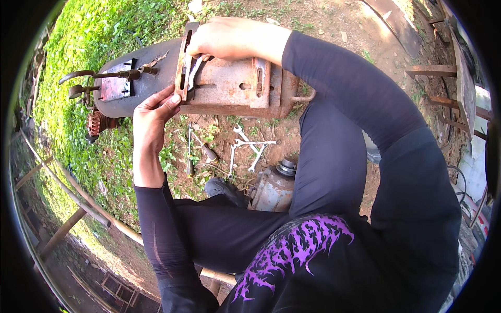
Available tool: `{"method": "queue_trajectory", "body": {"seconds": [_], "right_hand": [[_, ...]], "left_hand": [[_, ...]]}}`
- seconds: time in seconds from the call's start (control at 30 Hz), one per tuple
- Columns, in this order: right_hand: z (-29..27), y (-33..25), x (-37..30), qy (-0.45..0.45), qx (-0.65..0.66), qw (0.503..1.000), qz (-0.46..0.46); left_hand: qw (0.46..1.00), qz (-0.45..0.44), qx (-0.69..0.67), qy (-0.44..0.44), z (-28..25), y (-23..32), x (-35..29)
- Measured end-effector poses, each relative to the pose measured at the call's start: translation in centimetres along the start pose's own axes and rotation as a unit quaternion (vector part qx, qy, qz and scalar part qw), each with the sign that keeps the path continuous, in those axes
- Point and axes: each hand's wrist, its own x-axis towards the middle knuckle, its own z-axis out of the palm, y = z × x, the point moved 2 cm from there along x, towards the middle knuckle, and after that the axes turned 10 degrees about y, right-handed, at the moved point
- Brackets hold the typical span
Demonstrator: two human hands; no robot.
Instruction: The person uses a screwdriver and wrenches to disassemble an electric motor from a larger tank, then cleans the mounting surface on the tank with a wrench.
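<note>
The left hand's (151, 112) fingers pinch the near end of the rusty slotted bar (185, 60) lying across the dark tank's (160, 78) flat top, seemingly to steady it, while the right hand (222, 39) curls around a grey metal tool (193, 78), perhaps for control beside the bar.

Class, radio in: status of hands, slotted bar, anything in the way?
Left hand pinches rusty slotted bar at near end. Right hand grips silver tool. Wrenches on ground, clear of both hands.
</note>
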Motion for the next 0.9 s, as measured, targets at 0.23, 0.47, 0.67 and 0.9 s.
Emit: {"method": "queue_trajectory", "body": {"seconds": [0.23, 0.47, 0.67, 0.9], "right_hand": [[0.0, -4.3, -2.7, -0.003, -0.172, 0.979, 0.11], [-6.7, -2.2, -3.3, -0.02, -0.085, 0.987, 0.137], [-4.0, -10.1, -5.0, 0.006, -0.108, 0.973, 0.204], [-1.2, -12.1, -6.4, 0.08, -0.017, 0.946, 0.313]], "left_hand": [[1.0, 0.0, -0.002, -0.005, 0.0, 0.3, 0.1], [1.0, -0.01, 0.002, -0.016, 0.0, 0.1, 0.3], [1.0, 0.0, -0.005, -0.008, -0.2, 0.5, 0.1], [1.0, -0.002, -0.011, -0.005, 0.0, 0.1, 0.3]]}}
